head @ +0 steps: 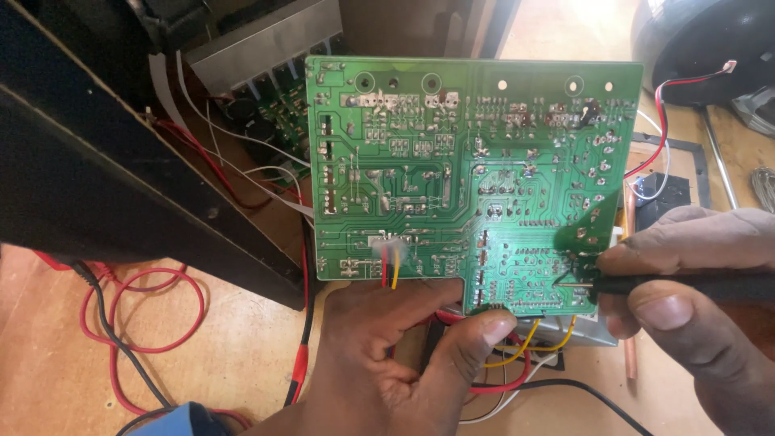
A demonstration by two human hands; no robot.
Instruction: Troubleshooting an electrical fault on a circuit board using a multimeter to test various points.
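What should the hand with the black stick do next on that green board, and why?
Probably hold the black probe steady and press its metal tip gently onto the solder joint it touches. The left hand grips the bottom edge of the green circuit board, thumb on it, so the board looks braced, and the right hand pinches the probe with its tip on the lower right solder points.

There is just the one view, from a camera worn on the person's head, tipped steeply down and a little forward over the wooden worktop [64, 355]. It sits close: the green circuit board [452, 178] fills the middle of the frame, solder side up towards the lens. The left hand [387, 363] rises from the bottom edge and the right hand [686, 299] enters from the right edge, both cut off by the frame.
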